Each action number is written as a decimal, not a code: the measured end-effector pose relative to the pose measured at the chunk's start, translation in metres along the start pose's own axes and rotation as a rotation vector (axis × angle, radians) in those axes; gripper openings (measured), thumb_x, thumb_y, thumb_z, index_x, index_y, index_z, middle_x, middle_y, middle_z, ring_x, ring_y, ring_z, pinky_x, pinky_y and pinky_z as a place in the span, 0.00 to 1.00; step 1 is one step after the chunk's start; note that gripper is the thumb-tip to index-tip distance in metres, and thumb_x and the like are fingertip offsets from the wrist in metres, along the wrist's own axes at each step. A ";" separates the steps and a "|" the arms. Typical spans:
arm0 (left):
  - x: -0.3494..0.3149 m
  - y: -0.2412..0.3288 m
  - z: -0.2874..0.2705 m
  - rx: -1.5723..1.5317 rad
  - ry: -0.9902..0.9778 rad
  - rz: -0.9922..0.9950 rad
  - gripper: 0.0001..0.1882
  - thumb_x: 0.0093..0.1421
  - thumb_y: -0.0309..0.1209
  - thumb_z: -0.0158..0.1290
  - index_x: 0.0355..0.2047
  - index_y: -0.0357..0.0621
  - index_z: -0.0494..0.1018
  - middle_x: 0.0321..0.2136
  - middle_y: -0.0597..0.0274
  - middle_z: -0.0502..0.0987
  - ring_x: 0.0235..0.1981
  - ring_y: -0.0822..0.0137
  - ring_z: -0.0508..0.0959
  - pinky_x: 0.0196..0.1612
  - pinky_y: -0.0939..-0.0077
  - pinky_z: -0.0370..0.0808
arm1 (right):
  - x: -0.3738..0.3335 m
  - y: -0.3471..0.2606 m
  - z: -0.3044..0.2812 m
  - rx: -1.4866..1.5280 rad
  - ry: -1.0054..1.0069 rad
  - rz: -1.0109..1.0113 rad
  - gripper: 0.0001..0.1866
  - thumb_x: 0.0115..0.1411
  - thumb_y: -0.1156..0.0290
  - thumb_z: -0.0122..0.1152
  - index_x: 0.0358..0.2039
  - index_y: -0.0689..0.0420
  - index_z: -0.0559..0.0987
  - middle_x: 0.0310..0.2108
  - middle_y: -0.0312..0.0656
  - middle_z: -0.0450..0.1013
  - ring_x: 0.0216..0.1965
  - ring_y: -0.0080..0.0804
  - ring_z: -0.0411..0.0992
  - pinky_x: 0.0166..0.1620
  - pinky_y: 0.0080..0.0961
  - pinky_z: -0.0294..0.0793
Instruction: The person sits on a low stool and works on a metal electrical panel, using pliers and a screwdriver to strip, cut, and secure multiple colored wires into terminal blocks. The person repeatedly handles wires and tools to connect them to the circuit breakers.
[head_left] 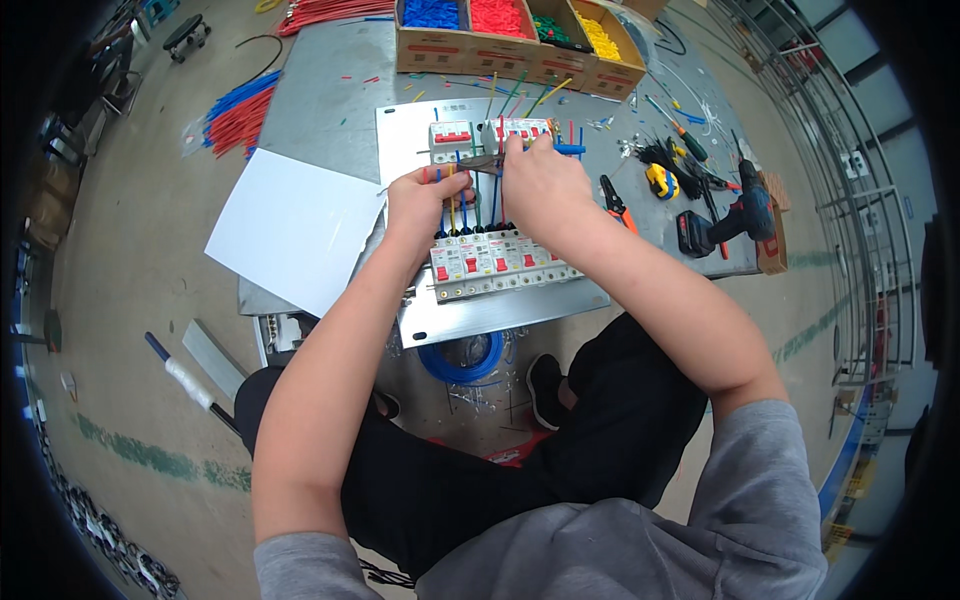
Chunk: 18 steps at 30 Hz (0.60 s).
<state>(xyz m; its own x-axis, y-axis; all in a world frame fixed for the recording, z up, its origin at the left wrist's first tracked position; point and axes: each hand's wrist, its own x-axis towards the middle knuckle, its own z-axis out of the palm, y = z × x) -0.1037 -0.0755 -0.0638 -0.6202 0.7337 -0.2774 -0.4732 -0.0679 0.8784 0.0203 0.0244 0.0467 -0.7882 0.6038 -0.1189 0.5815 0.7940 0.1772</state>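
My right hand [548,192] is closed around pliers [482,163]; their blue handle end sticks out at its right, and the metal jaws point left. Close to the jaws, my left hand [418,203] pinches a thin wire, mostly covered by the fingers. Below both hands, a row of white circuit breakers [500,258] with red switches is mounted on a metal plate [450,328]. Blue, yellow, green and red wires rise from its upper side. Two smaller breaker blocks, a left one [451,135] and a right one [520,128], sit farther up the plate, partly behind my right hand.
White paper [295,225] lies left of the plate. Cardboard bins [520,55] of coloured caps stand at the back. To the right are a cordless drill [735,220], tape measure [662,182], orange-handled tool [617,205] and screwdriver [690,143]. A blue wire coil [462,372] lies below the table edge.
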 end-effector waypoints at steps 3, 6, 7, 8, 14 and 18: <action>0.000 0.000 0.001 0.015 -0.001 0.013 0.09 0.65 0.23 0.64 0.43 0.32 0.82 0.36 0.56 0.87 0.34 0.68 0.86 0.42 0.75 0.83 | 0.000 0.000 0.001 -0.007 0.009 -0.001 0.23 0.64 0.70 0.64 0.57 0.66 0.74 0.53 0.61 0.75 0.46 0.49 0.85 0.42 0.36 0.88; 0.001 0.000 0.002 0.061 -0.011 0.024 0.08 0.64 0.23 0.64 0.42 0.32 0.83 0.34 0.56 0.87 0.33 0.69 0.86 0.41 0.75 0.83 | -0.001 0.001 0.004 0.007 0.047 -0.015 0.22 0.65 0.70 0.63 0.57 0.66 0.74 0.52 0.61 0.75 0.45 0.49 0.85 0.42 0.36 0.88; 0.001 0.000 0.001 0.084 -0.015 0.027 0.08 0.64 0.23 0.64 0.42 0.32 0.83 0.33 0.57 0.87 0.33 0.70 0.86 0.41 0.75 0.82 | -0.001 0.001 0.004 -0.001 0.046 -0.018 0.22 0.65 0.70 0.63 0.57 0.66 0.74 0.52 0.61 0.75 0.45 0.48 0.85 0.42 0.36 0.88; 0.001 -0.001 0.001 0.082 -0.010 0.030 0.08 0.64 0.23 0.65 0.42 0.32 0.83 0.33 0.57 0.87 0.33 0.70 0.86 0.41 0.76 0.82 | -0.001 0.001 0.005 -0.009 0.046 -0.022 0.21 0.65 0.70 0.62 0.56 0.66 0.74 0.52 0.61 0.75 0.45 0.48 0.85 0.41 0.35 0.88; 0.001 0.000 0.003 0.080 -0.001 0.026 0.08 0.63 0.23 0.65 0.41 0.31 0.83 0.33 0.56 0.87 0.32 0.71 0.85 0.40 0.76 0.82 | 0.002 0.006 0.010 -0.135 0.174 -0.081 0.18 0.65 0.68 0.62 0.53 0.63 0.78 0.53 0.56 0.76 0.48 0.48 0.83 0.48 0.40 0.83; -0.001 0.004 0.006 0.136 0.009 0.015 0.08 0.63 0.23 0.65 0.41 0.31 0.84 0.32 0.56 0.87 0.32 0.71 0.85 0.40 0.76 0.82 | 0.000 0.016 0.019 -0.338 0.401 -0.161 0.17 0.63 0.68 0.62 0.50 0.62 0.80 0.53 0.50 0.78 0.49 0.49 0.81 0.54 0.43 0.77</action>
<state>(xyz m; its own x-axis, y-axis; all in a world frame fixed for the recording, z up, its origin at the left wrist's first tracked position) -0.1015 -0.0722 -0.0580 -0.6325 0.7273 -0.2664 -0.3751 0.0134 0.9269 0.0338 0.0385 0.0308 -0.9152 0.3503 0.1993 0.4025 0.7673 0.4993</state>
